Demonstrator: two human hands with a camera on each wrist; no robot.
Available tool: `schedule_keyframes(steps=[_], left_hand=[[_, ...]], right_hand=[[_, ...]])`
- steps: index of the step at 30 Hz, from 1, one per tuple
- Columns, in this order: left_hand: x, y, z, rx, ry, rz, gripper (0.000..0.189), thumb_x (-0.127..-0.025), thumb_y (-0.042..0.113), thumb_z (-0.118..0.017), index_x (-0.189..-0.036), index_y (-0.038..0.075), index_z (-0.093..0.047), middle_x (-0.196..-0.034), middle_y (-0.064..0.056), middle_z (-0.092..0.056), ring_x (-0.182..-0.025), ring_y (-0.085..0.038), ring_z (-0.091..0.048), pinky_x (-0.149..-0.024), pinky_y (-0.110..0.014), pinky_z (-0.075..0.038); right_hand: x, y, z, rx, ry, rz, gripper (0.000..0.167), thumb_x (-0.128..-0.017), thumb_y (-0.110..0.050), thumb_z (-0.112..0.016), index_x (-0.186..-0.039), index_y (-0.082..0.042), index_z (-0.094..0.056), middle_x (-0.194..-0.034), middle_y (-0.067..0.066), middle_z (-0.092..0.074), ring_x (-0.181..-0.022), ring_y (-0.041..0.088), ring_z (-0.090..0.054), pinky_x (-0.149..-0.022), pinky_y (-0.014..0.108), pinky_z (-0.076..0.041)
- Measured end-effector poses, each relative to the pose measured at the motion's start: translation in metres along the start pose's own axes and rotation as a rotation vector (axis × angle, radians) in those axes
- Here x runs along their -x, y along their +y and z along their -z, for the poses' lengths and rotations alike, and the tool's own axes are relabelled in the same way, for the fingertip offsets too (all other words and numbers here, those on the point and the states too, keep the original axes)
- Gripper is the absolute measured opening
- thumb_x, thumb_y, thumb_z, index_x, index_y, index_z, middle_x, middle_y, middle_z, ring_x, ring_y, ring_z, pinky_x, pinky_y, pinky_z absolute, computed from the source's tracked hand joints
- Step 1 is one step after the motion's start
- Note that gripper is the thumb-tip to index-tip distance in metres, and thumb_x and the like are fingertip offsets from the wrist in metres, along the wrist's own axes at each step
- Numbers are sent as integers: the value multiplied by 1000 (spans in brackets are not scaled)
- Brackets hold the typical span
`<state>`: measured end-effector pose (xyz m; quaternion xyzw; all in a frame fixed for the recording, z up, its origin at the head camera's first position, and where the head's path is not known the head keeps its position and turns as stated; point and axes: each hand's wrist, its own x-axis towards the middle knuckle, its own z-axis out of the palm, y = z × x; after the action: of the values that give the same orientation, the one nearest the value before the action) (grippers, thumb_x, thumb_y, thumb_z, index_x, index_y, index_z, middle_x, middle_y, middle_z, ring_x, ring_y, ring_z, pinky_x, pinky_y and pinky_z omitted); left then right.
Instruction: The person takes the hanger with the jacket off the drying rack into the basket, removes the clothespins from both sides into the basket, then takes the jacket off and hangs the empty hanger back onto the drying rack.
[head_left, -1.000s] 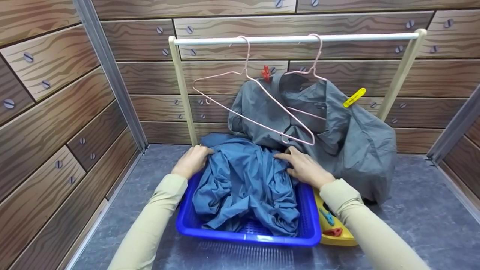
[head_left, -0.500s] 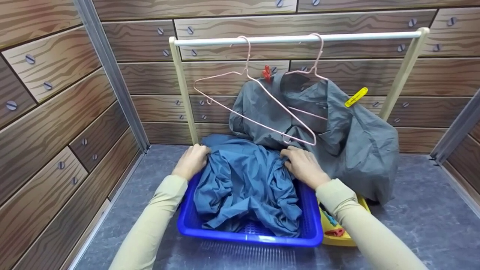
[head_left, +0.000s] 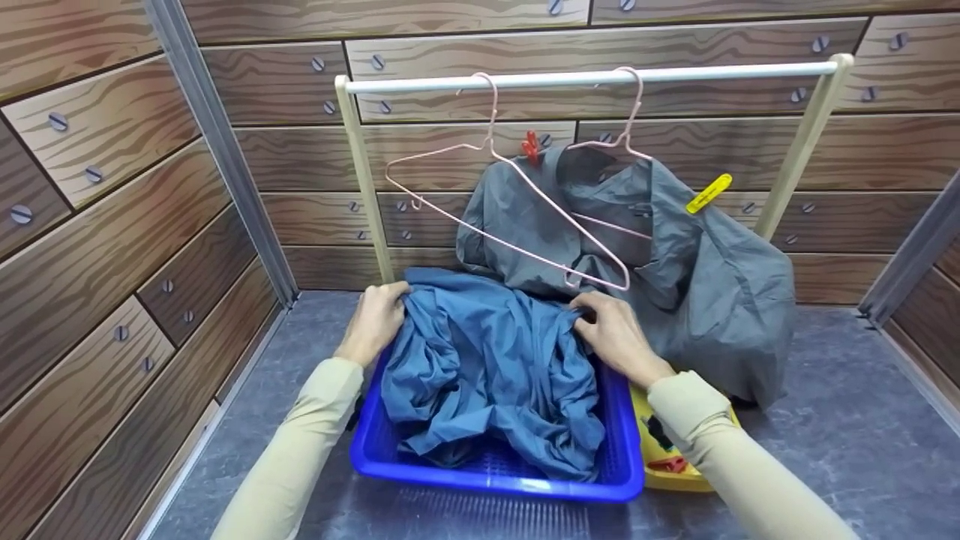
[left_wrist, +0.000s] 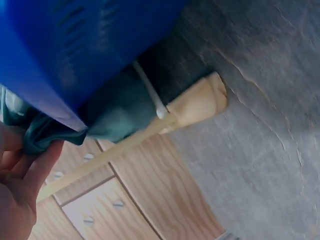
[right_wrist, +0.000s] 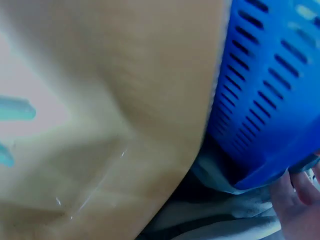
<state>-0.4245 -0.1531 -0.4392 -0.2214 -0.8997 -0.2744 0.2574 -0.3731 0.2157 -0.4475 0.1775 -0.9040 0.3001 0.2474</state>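
A crumpled blue shirt lies in a blue plastic basket. My left hand pinches its far left corner near the basket's rim. In the left wrist view, a fold of the shirt sits between the thumb and fingers. My right hand pinches the shirt's far right side, thumb and fingers curled together. The right wrist view catches only part of that hand, beside the basket's slotted wall. Cloth bunches in folds down both sides of the shirt.
Behind stands a rack with a white rail. It carries a bare pink hanger and a grey shirt on another hanger, with red and yellow clothespins. A yellow container of clothespins stands right of the basket.
The right hand has shifted slightly right and closed its fingers on the shirt. The left hand has moved a little left and up, drawing the shirt's far edge wider.
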Motion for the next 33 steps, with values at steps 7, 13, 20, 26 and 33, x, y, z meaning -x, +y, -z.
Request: schedule_keyframes(steps=[7,13,20,26,33], left_hand=[[0,10,4,71,48,-8,30,-83,-14,-57,-97,7,-75,-93,-13,-73,-81,-26,-70,-68,-40,-54],[2,11,6,96,25,-16,30,-83,-13,-58,-97,6,-75,-94,-11,-74,-85,-25,-70,-71,-39,-54],[3,11,9,125,33,-24,29,-82,-12,-58,-97,6,-76,-94,-10,-74,-87,-25,-70,-76,-39,-54],[3,12,11,143,42,-26,28,-81,-12,-59,-95,5,-76,-93,-10,-74,-86,-25,-70,-75,-39,-54],[5,9,10,158,47,-23,29,-81,-13,-57,-94,6,-75,-91,-8,-73,-83,-22,-69,-75,-37,-54]], right_hand=[[0,0,5,-65,86,-9,22,-79,3,-65,-94,-10,-73,-98,1,-71,-95,19,-65,-83,34,-47],[-1,2,7,-132,149,-79,27,-79,6,-62,-96,-10,-75,-102,2,-72,-101,17,-64,-86,29,-44],[-3,0,9,-223,220,-95,29,-82,11,-61,-95,-10,-76,-105,0,-72,-105,14,-63,-89,20,-44],[-6,1,12,-262,313,-91,27,-81,11,-63,-94,-8,-78,-103,0,-73,-100,13,-65,-86,17,-44],[-5,-5,19,-372,366,-129,19,-85,6,-67,-93,-8,-77,-101,2,-73,-98,11,-65,-83,18,-45]])
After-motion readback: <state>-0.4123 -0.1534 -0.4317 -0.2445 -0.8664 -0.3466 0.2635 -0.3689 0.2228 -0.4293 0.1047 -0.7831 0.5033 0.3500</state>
